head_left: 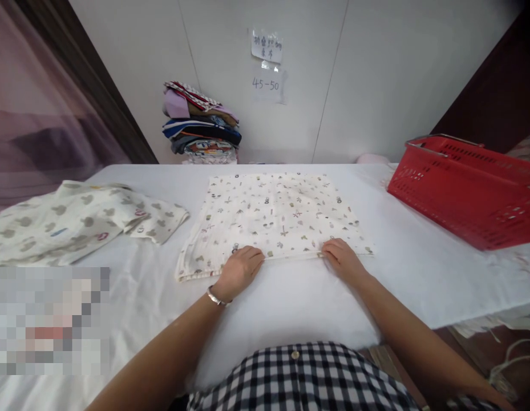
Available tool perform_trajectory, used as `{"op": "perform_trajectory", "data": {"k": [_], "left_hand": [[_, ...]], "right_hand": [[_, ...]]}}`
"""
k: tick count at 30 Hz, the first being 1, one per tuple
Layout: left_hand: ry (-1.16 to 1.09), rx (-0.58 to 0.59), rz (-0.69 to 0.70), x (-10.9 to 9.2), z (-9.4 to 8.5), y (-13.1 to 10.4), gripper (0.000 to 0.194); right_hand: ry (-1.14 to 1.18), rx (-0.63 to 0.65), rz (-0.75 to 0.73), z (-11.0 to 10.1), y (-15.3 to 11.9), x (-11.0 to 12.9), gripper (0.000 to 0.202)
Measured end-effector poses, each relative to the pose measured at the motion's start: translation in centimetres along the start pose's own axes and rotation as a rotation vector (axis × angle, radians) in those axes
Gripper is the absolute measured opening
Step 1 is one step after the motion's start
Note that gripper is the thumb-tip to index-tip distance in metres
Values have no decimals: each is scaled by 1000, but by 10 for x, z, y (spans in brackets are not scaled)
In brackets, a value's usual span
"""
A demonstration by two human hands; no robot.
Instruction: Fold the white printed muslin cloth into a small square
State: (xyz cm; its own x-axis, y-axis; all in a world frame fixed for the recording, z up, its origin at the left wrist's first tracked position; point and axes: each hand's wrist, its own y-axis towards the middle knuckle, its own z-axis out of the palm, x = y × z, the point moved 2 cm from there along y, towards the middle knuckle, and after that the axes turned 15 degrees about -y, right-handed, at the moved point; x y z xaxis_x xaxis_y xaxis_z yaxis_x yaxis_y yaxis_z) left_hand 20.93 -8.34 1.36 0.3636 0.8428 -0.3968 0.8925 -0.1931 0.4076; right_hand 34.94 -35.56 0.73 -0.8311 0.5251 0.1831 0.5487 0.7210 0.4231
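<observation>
A cream cloth (273, 211) with small printed figures lies folded into a rough rectangle on the white-covered table (290, 302). Its layered edges show at the near left corner. My left hand (241, 271), with a silver bracelet at the wrist, grips the near edge left of the middle, fingers curled over it. Farther right on that same edge, my right hand (342, 260) has its fingers pinched on the cloth. The fingertips of both hands are partly hidden.
Another cream cloth (85, 220) with grey-brown shapes lies crumpled at the left. A red basket (465, 191) stands at the right. Folded fabrics (200, 128) are stacked beyond the far edge, by the wall with paper signs (267, 65). A pixelated patch covers the lower left.
</observation>
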Motion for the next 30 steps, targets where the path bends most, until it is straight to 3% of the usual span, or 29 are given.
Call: {"op": "perform_trajectory", "data": {"k": [8, 16, 22, 30], "left_hand": [[-23, 55, -6, 1, -1, -5, 24], [-6, 84, -32, 3, -5, -5, 20], [-30, 87, -39, 0, -7, -4, 30], [68, 5, -62, 6, -5, -3, 20]], "right_hand": [[-22, 34, -74, -2, -2, -1, 13], [-52, 34, -94, 1, -4, -4, 21], [54, -51, 53, 7, -6, -11, 22], [68, -81, 86, 11, 0, -11, 23]]}}
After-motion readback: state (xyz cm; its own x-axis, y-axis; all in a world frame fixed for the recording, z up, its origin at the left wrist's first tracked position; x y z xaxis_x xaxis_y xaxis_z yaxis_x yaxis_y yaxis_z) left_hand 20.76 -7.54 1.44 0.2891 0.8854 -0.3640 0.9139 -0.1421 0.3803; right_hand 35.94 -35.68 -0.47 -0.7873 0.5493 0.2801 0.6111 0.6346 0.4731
